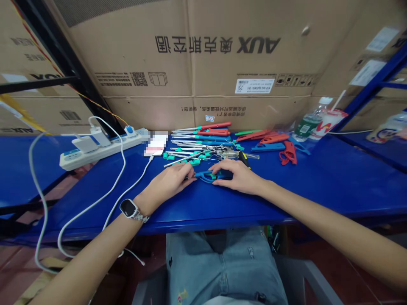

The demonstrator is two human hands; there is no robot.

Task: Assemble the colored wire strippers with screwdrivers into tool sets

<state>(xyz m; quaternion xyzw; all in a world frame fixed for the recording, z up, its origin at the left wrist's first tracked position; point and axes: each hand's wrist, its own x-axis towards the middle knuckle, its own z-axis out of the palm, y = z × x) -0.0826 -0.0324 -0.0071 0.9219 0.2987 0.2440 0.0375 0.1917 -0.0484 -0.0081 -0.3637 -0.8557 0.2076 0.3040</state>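
Observation:
Near the table's front edge, my two hands share a blue long-necked utility lighter (206,176), its trigger loop and a bit of green showing between them. My left hand (174,180) is closed on the neck end, thumb and fingers pinched together. Around the handle end curl the fingers of my right hand (237,176), which cover much of it. Just behind lie several metal lighter tubes with green ends (190,154) and thin wires. A yellow-and-black screwdriver (243,159) rests close to my right hand.
Red and blue handle shells (270,146) lie at the back right beside a bottle (307,123) and a paper cup (327,125). Finished-looking lighters (216,131) sit behind the tubes. A white power strip (103,148) with trailing cables and a phone-like white item (155,144) are left.

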